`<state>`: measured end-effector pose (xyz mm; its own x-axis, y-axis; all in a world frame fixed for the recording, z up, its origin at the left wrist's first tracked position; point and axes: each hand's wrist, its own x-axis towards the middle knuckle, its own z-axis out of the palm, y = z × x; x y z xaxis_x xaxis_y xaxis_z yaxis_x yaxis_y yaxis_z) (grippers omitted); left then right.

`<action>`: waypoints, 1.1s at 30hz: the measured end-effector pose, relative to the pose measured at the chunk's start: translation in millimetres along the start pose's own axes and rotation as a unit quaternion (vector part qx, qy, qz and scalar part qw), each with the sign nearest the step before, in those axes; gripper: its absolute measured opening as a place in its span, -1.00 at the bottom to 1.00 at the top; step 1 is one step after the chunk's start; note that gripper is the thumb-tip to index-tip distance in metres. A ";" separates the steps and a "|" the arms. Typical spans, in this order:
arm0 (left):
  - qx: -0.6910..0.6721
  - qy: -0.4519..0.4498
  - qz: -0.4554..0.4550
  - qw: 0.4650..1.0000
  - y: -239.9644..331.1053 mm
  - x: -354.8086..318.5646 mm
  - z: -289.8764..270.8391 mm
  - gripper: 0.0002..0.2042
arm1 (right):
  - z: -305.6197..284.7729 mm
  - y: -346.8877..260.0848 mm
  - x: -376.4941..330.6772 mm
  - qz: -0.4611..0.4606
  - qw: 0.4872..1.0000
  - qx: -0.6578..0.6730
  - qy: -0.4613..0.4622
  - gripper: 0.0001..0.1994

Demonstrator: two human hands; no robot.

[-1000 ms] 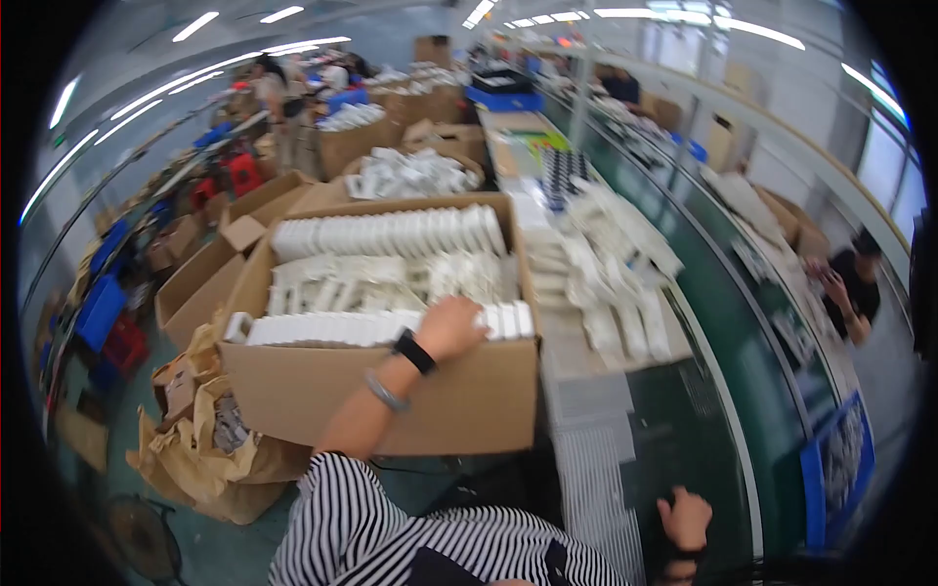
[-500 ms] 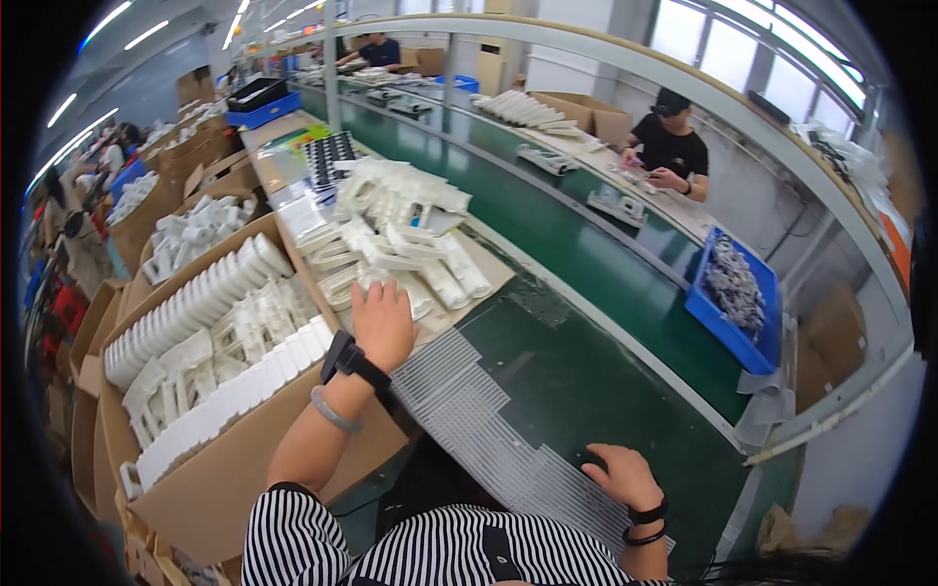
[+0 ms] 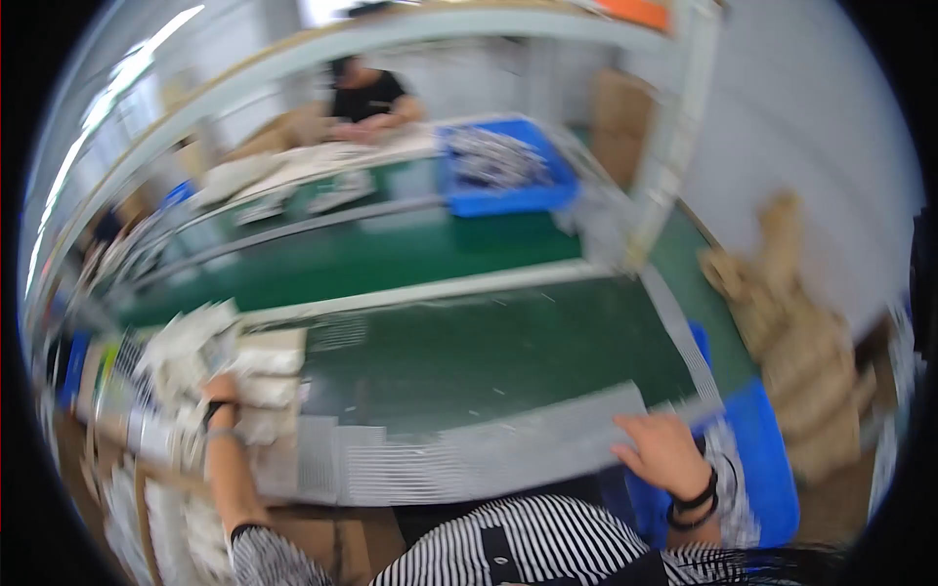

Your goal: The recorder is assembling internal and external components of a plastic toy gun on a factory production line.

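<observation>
several long parts [image 3: 270,393], perhaps plastic, beside left hand [image 3: 221,389]

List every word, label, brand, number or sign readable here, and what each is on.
None can be read; the picture is blurred.
White parts: no lettering discernible.
Blue tray: none legible.
Co-worker's black shirt: too blurred to tell.

Factory workshop: green conveyor [image 3: 391,239], 9 to 1 o'clock; worker [image 3: 366,98] at bench [image 3: 415,142], 11; blue parts bin [image 3: 508,202], 12.
</observation>
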<state>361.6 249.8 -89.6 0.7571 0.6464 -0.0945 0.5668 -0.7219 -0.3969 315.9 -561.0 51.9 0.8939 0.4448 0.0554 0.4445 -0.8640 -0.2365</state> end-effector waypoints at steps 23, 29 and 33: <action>-0.273 0.164 0.348 0.882 352.8 -345.1 -128.3 -0.47 | 117.6 163.1 -259.7 0.559 0.820 -0.004 -0.123 -0.60; -0.344 0.025 0.484 0.804 371.7 -385.8 -130.2 -0.45 | 146.5 188.5 -286.1 0.611 0.781 -0.031 -0.125 -0.66; -0.351 0.022 0.549 0.758 371.1 -389.7 -129.1 -0.48 | 164.9 184.1 -306.7 0.583 0.793 0.038 -0.171 -0.66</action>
<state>318.9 -301.9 -82.3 0.8990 -0.4375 0.0206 -0.3918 -0.7824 0.4841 114.2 -817.6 -168.6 0.6209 -0.5972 -0.5078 -0.6899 -0.7239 0.0078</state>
